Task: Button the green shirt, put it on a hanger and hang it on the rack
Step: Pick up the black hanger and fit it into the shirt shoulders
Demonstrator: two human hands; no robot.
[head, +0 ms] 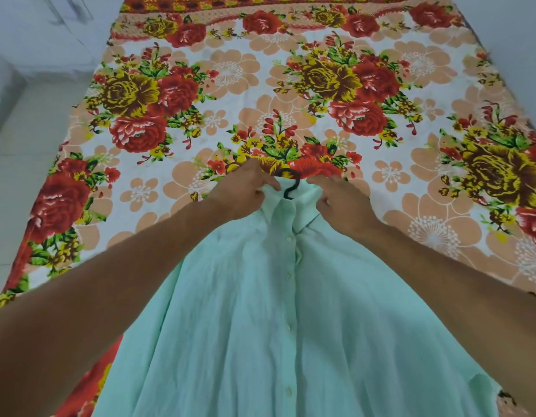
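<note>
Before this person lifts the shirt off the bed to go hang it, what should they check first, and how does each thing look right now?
1. Buttons down the front of the green shirt closed: ok for those in view; the top one at the collar cannot tell.
2. Hanger hook poking out through the neck: ok.
3. Hanger shoulders seated inside the shirt: cannot tell, hidden by cloth.
4. Left hand and right hand gripping the collar on either side of the hook: ok.
5. Rack within reach: cannot tell, not in view.
</note>
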